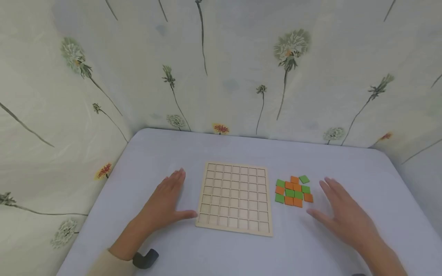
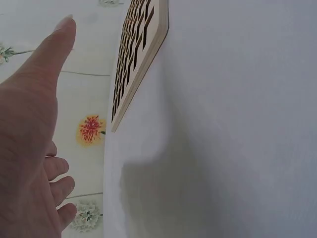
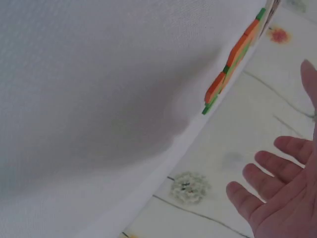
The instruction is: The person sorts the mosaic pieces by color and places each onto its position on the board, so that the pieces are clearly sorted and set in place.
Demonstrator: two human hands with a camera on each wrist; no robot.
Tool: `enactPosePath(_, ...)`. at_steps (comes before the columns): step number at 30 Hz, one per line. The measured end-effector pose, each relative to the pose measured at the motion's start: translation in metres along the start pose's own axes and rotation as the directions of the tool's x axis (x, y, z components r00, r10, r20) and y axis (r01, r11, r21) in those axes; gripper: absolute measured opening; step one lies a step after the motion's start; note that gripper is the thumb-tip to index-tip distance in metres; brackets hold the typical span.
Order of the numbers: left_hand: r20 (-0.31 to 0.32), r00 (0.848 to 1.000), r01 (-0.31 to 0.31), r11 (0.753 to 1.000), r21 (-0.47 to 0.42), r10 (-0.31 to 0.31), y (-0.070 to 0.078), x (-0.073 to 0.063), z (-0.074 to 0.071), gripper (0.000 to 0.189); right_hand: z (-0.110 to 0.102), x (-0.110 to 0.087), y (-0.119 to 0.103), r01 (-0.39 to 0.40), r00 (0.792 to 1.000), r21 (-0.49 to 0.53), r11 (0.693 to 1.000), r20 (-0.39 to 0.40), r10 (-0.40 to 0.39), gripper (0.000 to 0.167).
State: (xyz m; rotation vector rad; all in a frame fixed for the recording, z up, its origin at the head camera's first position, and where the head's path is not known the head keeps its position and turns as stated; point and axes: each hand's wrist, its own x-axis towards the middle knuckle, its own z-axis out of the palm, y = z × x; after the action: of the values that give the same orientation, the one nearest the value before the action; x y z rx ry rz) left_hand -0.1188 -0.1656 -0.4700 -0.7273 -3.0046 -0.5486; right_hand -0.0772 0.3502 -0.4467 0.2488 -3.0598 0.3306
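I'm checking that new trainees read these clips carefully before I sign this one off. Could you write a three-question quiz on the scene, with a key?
1. Which two colours are the small square tiles?
A) red and blue
B) orange and green
C) yellow and purple

2. True or false: the left hand and the right hand are both holding nothing.

3. Fill in: the tiles lie between the wooden grid board and the ____ hand.

Key: 1. B; 2. true; 3. right
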Motion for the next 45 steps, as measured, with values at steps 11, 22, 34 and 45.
enactPosePath(11, 0.103, 0.993, -0.061, 0.997, -0.042, 0.065, 0.014, 0.004, 0.015, 0.132, 0.006, 0.013, -0.018, 0.005, 0.997, 0.024, 1.000, 0.072, -0.007, 0.072)
enactPosePath(22, 0.157, 0.987, -0.034, 0.997, -0.065, 0.044, 0.017, 0.007, 0.031, 0.129, 0.015, 0.027, -0.029, 0.049, 0.995, 0.041, 0.998, 0.090, -0.052, 0.040)
enactPosePath(34, 0.161, 0.986, -0.031, 0.999, -0.043, 0.038, 0.016, 0.010, 0.040, 0.120, 0.026, 0.038, -0.025, 0.064, 0.988, 0.003, 0.998, 0.138, -0.063, 0.026)
enactPosePath(45, 0.171, 0.984, -0.028, 0.997, -0.071, 0.040, 0.017, 0.009, 0.043, 0.121, 0.029, 0.042, -0.023, 0.037, 0.983, 0.035, 0.999, 0.177, -0.043, 0.019)
